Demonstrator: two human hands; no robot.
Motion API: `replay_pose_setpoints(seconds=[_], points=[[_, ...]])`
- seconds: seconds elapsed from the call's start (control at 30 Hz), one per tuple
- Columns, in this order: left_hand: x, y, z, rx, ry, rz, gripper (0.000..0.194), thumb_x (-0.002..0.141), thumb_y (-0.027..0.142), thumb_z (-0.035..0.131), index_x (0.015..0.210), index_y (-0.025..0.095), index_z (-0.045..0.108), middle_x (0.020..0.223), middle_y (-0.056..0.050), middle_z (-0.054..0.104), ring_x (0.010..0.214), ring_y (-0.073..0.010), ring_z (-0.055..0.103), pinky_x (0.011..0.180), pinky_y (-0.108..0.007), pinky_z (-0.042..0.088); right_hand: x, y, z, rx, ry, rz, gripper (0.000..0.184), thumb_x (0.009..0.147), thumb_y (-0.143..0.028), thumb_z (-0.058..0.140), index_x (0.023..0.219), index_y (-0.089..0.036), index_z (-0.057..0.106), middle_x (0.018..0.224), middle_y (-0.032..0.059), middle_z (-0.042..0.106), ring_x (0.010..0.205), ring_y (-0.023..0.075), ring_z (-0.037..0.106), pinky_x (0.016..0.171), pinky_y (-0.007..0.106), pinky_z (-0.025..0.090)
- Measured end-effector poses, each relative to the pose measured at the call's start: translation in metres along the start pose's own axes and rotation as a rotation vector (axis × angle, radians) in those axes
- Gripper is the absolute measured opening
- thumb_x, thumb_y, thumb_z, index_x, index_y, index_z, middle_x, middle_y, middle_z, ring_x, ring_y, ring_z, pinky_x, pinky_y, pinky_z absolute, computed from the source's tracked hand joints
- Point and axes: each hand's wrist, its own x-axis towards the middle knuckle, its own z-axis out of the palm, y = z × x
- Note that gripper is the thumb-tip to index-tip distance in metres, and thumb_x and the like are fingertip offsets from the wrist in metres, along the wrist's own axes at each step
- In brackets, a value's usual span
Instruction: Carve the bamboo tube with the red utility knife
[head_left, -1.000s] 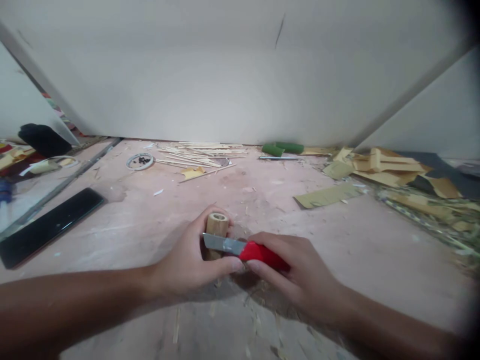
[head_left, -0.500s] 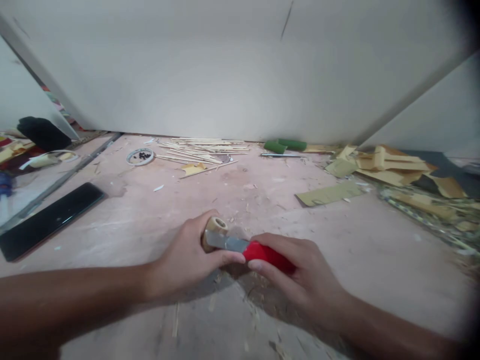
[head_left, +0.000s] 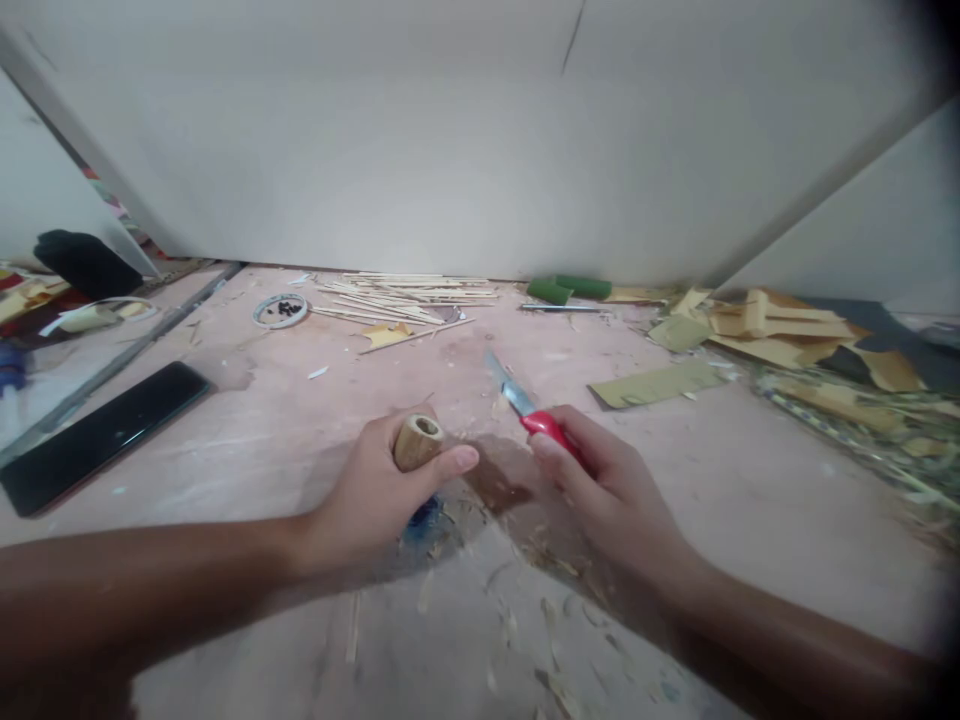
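My left hand (head_left: 375, 490) is wrapped round a short bamboo tube (head_left: 414, 445), its hollow end facing up and the thumb stretched along its near side. The lower part of the tube is hidden by the fingers. In my right hand (head_left: 600, 475) is a knife (head_left: 514, 392) with a red handle, gripped in closed fingers. Its blade points up and to the left, apart from the tube. Thin shavings (head_left: 555, 620) are scattered over the pinkish work surface (head_left: 300, 640) below both hands.
A phone (head_left: 105, 435) lies at the left. Toward the back are a round lid (head_left: 280, 311) with dark bits, several thin sticks (head_left: 405, 300) and green tube pieces (head_left: 551, 291). Sandpaper (head_left: 656, 385) and yellowish scraps (head_left: 780, 325) lie at the right. A white panel (head_left: 450, 150) rises behind.
The knife blade has come off the bamboo tube, moving away and to the right with my right hand. My left hand still holds the tube, now with its blade-covered side exposed.
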Motion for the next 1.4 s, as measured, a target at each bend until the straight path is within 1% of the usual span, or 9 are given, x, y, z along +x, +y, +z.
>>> replay_pose_setpoints(seconds=[0.1,0.23,0.5,0.77,0.93,1.13,1.27,1.37,1.4], points=[[0.000,0.002,-0.005,-0.021,-0.080,0.000,0.033,0.087,0.040,0.080,0.084,0.019,0.054,0.068,0.006,0.050,0.058,-0.0077,0.042,0.055,-0.022,0.034,-0.004,-0.001,-0.002,0.035,-0.132,-0.021,0.022,0.105,-0.041,0.056,0.096,-0.023,0.064,0.081,-0.0010,0.068,0.070,0.0163,0.061,0.064,0.027,0.046],[-0.002,0.004,-0.008,-0.058,-0.146,-0.006,0.039,0.080,0.033,0.087,0.095,0.020,0.054,0.079,0.005,0.056,0.071,-0.0102,0.052,0.064,-0.021,0.041,-0.010,-0.002,-0.002,-0.054,-0.268,-0.089,0.021,0.103,-0.043,0.060,0.104,-0.024,0.068,0.085,-0.0011,0.072,0.070,0.0157,0.063,0.066,0.027,0.045],[-0.003,0.003,-0.004,-0.053,-0.194,-0.015,0.041,0.073,0.020,0.090,0.093,0.021,0.054,0.083,0.005,0.061,0.074,-0.0120,0.057,0.065,-0.021,0.043,-0.010,-0.006,-0.001,-0.079,-0.364,-0.206,0.018,0.104,-0.040,0.061,0.104,-0.024,0.069,0.090,-0.0014,0.075,0.076,0.0148,0.066,0.070,0.025,0.044],[0.000,0.000,-0.004,0.062,-0.144,-0.065,0.046,0.068,0.030,0.095,0.084,0.019,0.053,0.074,0.006,0.057,0.069,-0.0110,0.051,0.061,-0.021,0.041,-0.015,-0.007,0.001,-0.188,-0.328,-0.195,0.025,0.104,-0.043,0.058,0.098,-0.022,0.070,0.081,0.0004,0.074,0.068,0.0162,0.064,0.063,0.026,0.041],[0.000,0.001,-0.003,0.037,-0.129,-0.060,0.045,0.066,0.027,0.095,0.077,0.019,0.052,0.067,0.007,0.055,0.063,-0.0095,0.048,0.056,-0.020,0.038,-0.019,-0.006,0.004,-0.220,-0.232,-0.233,0.019,0.101,-0.040,0.061,0.098,-0.024,0.070,0.079,-0.0001,0.075,0.064,0.0163,0.064,0.061,0.026,0.041],[-0.004,0.004,0.004,-0.006,0.033,-0.094,0.040,0.066,0.021,0.092,0.074,0.018,0.053,0.065,0.007,0.056,0.061,-0.0091,0.051,0.054,-0.019,0.038,-0.020,-0.006,0.005,-0.227,-0.148,-0.216,0.021,0.102,-0.043,0.062,0.100,-0.025,0.071,0.080,0.0001,0.076,0.065,0.0167,0.067,0.061,0.026,0.044],[0.000,0.005,0.008,-0.041,0.067,-0.117,0.037,0.065,0.020,0.092,0.076,0.018,0.056,0.068,0.005,0.060,0.063,-0.0109,0.055,0.055,-0.020,0.041,-0.023,-0.009,0.014,-0.206,-0.154,-0.181,0.023,0.101,-0.045,0.062,0.102,-0.025,0.073,0.083,0.0006,0.078,0.067,0.0165,0.070,0.062,0.026,0.048],[-0.001,0.006,0.008,-0.027,0.079,-0.102,0.039,0.068,0.026,0.092,0.072,0.018,0.054,0.064,0.006,0.054,0.059,-0.0090,0.048,0.053,-0.020,0.038,-0.003,-0.012,-0.001,-0.292,-0.085,-0.194,0.023,0.096,-0.048,0.068,0.097,-0.026,0.077,0.079,-0.0009,0.078,0.065,0.0150,0.069,0.061,0.025,0.049],[-0.003,0.006,0.007,-0.014,0.083,-0.094,0.041,0.071,0.030,0.090,0.069,0.018,0.051,0.061,0.007,0.050,0.057,-0.0080,0.044,0.052,-0.020,0.035,0.011,-0.012,-0.015,-0.382,0.060,-0.153,0.029,0.091,-0.055,0.072,0.089,-0.026,0.078,0.073,-0.0013,0.076,0.062,0.0144,0.066,0.059,0.025,0.047]])
